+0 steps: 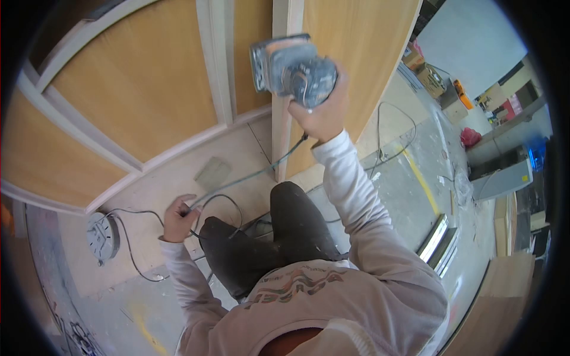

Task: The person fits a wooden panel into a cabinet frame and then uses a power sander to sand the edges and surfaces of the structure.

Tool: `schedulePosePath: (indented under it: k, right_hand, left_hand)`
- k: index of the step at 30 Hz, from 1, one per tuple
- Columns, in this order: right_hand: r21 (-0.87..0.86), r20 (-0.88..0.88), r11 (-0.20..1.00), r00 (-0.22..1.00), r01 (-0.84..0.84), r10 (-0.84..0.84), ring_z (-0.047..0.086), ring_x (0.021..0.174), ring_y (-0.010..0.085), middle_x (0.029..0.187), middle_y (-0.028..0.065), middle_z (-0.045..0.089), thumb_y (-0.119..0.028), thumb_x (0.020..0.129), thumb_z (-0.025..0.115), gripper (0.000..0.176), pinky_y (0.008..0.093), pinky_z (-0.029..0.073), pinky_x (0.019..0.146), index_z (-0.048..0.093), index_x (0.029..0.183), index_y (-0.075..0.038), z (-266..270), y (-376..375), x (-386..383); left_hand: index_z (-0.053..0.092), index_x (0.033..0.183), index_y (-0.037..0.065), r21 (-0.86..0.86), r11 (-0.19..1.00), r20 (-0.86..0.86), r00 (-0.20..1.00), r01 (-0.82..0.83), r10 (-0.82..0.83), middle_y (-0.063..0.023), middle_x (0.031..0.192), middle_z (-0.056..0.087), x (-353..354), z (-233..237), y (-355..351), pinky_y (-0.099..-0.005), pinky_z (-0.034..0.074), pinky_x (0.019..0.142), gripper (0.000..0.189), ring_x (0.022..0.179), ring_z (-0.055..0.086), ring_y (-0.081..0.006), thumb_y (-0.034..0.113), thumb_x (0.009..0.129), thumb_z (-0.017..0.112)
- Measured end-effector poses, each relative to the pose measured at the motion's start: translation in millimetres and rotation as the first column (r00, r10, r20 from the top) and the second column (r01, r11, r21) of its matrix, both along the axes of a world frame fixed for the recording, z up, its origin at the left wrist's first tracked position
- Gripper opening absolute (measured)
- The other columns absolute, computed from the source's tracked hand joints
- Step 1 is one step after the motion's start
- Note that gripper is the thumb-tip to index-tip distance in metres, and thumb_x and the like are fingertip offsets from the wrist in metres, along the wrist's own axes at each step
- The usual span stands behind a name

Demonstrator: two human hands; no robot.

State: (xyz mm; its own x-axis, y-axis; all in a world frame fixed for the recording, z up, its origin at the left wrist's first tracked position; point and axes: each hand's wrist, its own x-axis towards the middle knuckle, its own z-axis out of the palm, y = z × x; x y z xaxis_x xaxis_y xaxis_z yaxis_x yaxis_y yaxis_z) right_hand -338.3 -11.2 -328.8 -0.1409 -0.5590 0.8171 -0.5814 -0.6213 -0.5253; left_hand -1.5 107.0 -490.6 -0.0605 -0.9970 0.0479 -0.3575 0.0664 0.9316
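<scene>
My right hand [326,117] is wrapped round the body of a dusty palm sander [303,74], raised in front of a pale upright edge of the wooden panelling [289,118]. The sander's flat pad faces up and to the left, close to that edge. From its rear a power cord [252,173] runs down to my left hand [179,218], whose curled fingers close round it beside my left knee. More of the cord loops across my knees and over the floor. A greyish square sheet [212,172] lies on the light board below the panels.
A round clock [103,238] with a white face lies on the floor at left, with cord beside it. Metal strips [438,243] lie at right, near a yellow floor line [423,181]. Cardboard boxes [430,80] and a grey cabinet [503,180] stand farther right.
</scene>
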Motion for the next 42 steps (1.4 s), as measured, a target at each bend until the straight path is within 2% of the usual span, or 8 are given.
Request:
schedulePosePath:
  k: [7,11,17,22,29,33,40,42]
  right_hand:
    - [0.135,0.188,0.977,0.972,-0.165,0.138,0.054,0.095,0.0228,0.106,0.0135,0.051,-0.01,0.051,0.068,0.081,0.0339,0.044,0.085,0.035,0.124,0.001,63.1,-9.3,12.0]
    - [-0.144,-0.009,0.988,0.999,-0.05,0.049,0.054,0.097,0.0273,0.104,0.0165,0.053,-0.007,0.053,0.067,0.075,0.0343,0.044,0.086,0.038,0.121,0.002,38.5,-11.6,3.7]
    - [-0.048,-0.043,0.999,0.999,-0.005,0.003,0.052,0.101,0.025,0.112,0.0163,0.048,-0.006,0.051,0.065,0.08,0.0353,0.043,0.088,0.034,0.124,0.001,-68.8,12.6,-10.9]
    - [0.029,-0.052,1.0,0.999,-0.006,0.007,0.051,0.103,0.0273,0.115,0.0188,0.049,-0.005,0.05,0.063,0.081,0.0362,0.042,0.089,0.034,0.125,0.001,-112.3,30.4,-5.0]
    - [-0.048,0.033,0.998,0.999,-0.029,0.031,0.053,0.098,0.028,0.109,0.0182,0.05,-0.011,0.05,0.068,0.077,0.0352,0.043,0.086,0.039,0.12,0.003,-55.5,13.4,10.7]
    - [-0.079,0.039,0.996,0.999,-0.032,0.035,0.054,0.096,0.0296,0.105,0.0182,0.052,-0.011,0.052,0.069,0.075,0.0354,0.044,0.085,0.04,0.119,0.003,-6.8,11.0,19.4]
    - [-0.1,0.191,0.995,0.981,-0.02,0.039,0.052,0.097,0.0243,0.107,0.0148,0.046,-0.009,0.052,0.073,0.081,0.0341,0.043,0.086,0.034,0.122,0.003,-78.2,6.3,22.7]
    - [-0.057,0.282,0.996,0.956,-0.071,0.084,0.05,0.101,0.0269,0.11,0.0172,0.044,-0.01,0.054,0.075,0.083,0.0357,0.041,0.088,0.032,0.124,0.004,-100.5,17.7,28.0]
  left_hand:
    - [0.063,0.1,0.009,-0.485,0.8,0.265,0.813,-0.353,0.519,0.0008,0.053,0.043,40.6,42.8,-67.2,-0.0233,0.033,0.045,0.031,0.048,0.037,-0.0068,0.018,0.073,0.075]
    - [0.064,0.099,0.009,-0.589,0.676,0.312,0.647,-0.443,0.696,0.0013,0.051,0.042,66.6,45.5,-80.7,-0.0243,0.035,0.045,0.033,0.045,0.038,-0.008,0.02,0.071,0.076]
    - [0.06,0.106,0.006,-0.229,0.96,0.477,0.841,-0.159,0.254,-0.0081,0.056,0.057,20.5,-35.3,-51.9,-0.0312,0.044,0.049,0.041,0.047,0.054,-0.0188,0.017,0.069,0.075]
    - [0.058,0.107,0.006,0.116,0.992,0.499,0.86,0.056,-0.107,-0.013,0.063,0.062,-35.5,-38.9,-10.6,-0.0362,0.048,0.054,0.045,0.057,0.062,-0.0276,0.018,0.067,0.074]
    - [0.055,0.112,0.003,0.022,1.0,0.685,0.729,0.011,-0.023,-0.0152,0.073,0.063,-69.7,-1.0,-0.4,-0.0373,0.05,0.063,0.051,0.071,0.063,-0.03,0.017,0.067,0.072]
    - [0.05,0.121,0.004,-0.089,0.984,0.571,0.817,0.152,-0.075,-0.0158,0.088,0.06,-120.8,35.1,-23.4,-0.0355,0.049,0.072,0.062,0.084,0.061,-0.0279,0.02,0.067,0.074]
    - [0.038,0.129,-0.001,-0.366,0.927,-0.236,0.955,0.083,-0.178,-0.0132,0.109,0.058,-225.1,-53.1,-59.1,-0.0319,0.046,0.081,0.069,0.096,0.058,-0.02,0.019,0.074,0.073]
    - [0.039,0.129,0.0,-0.272,0.955,-0.127,0.98,0.117,-0.156,-0.0117,0.107,0.058,-228.7,-36.7,-43.3,-0.0311,0.046,0.081,0.065,0.095,0.057,-0.0184,0.015,0.075,0.072]
